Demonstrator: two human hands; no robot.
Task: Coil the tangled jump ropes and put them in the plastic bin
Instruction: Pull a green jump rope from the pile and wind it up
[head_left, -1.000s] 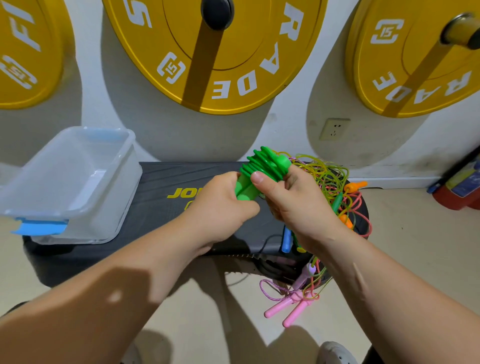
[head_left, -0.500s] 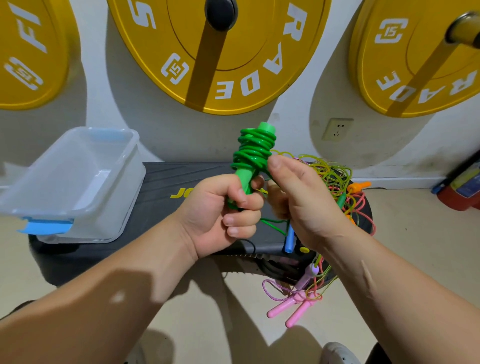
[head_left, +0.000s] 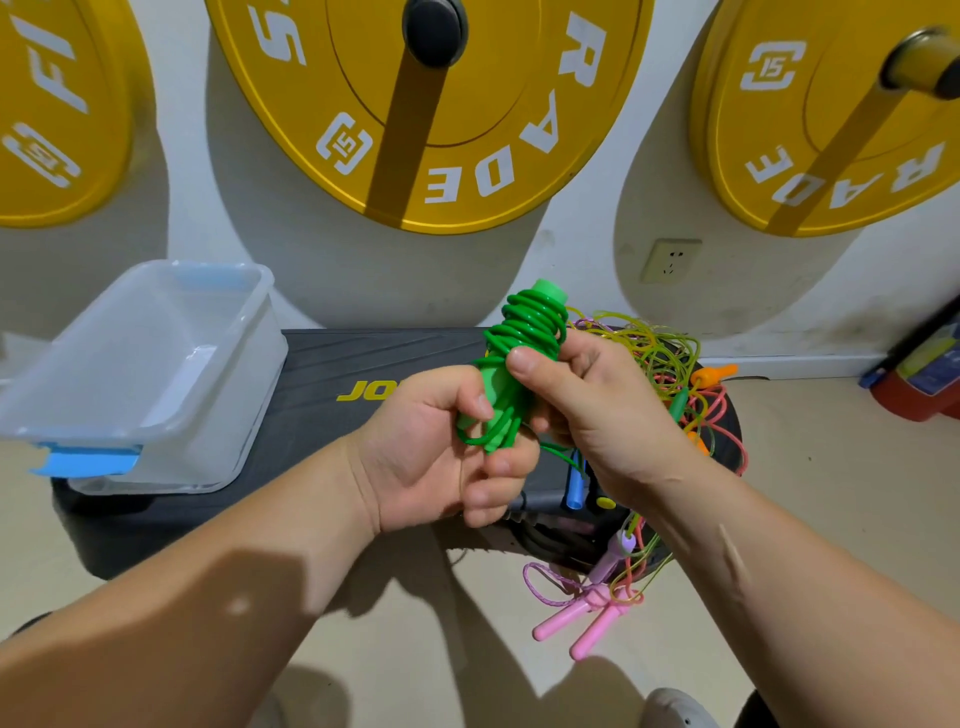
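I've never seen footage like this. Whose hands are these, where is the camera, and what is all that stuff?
There is no machine: a person wears a camera on the head, looking down at their own bare hands. The left hand and right hand together hold a green jump rope, its cord wound around its handles. Below is a black step platform. On its left end sits a clear plastic bin, apparently empty. On its right lies a tangle of ropes, with pink handles dangling toward the floor. Yellow weight plates hang on the wall.

Bin (head_left: 156, 364): sat on platform's (head_left: 322, 395) left end.
Rope tangle (head_left: 670, 374): lay on platform's right end, spilling over its front edge.
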